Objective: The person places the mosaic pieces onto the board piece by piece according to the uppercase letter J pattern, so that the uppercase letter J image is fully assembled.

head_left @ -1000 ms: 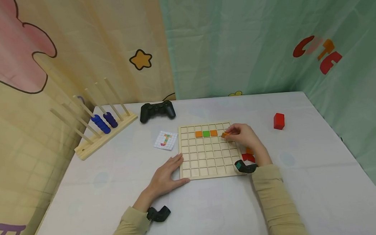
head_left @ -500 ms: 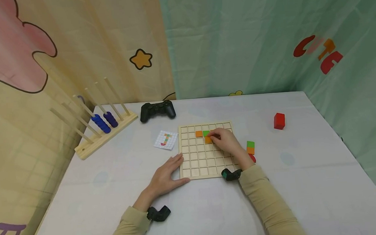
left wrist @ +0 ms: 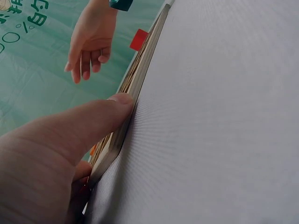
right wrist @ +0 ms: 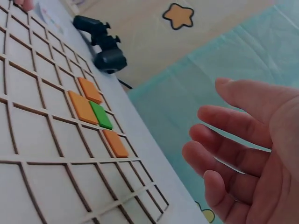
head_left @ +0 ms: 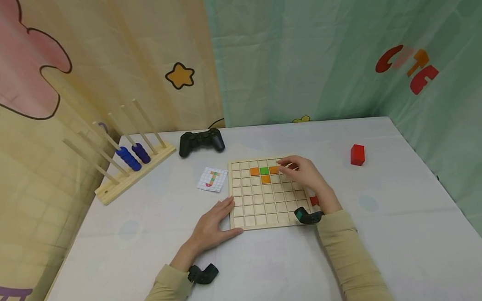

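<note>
A wooden grid board (head_left: 260, 209) lies on the white table. On it, in the head view, sit a row of orange tile (head_left: 254, 171), green tile (head_left: 264, 171) and another orange tile (head_left: 273, 170), with a lower orange tile (head_left: 266, 179) beneath the green one. My right hand (head_left: 306, 173) is above the board's upper right part; the right wrist view shows its fingers (right wrist: 233, 119) loosely bent around nothing. My left hand (head_left: 213, 226) rests at the board's lower left corner, its thumb (left wrist: 100, 116) against the near edge and fingertips at the left side.
A pattern card (head_left: 212, 179) lies left of the board, with a black game controller (head_left: 201, 142) behind it. The wooden bead rack (head_left: 143, 171) stands far left. Red pieces (head_left: 314, 201) lie by the board's right edge, partly hidden by my right arm. A red block (head_left: 358, 155) is farther right.
My right hand set an orange tile below the green one, let it go, and drew back up and to the right. The left hand has stayed in place.
</note>
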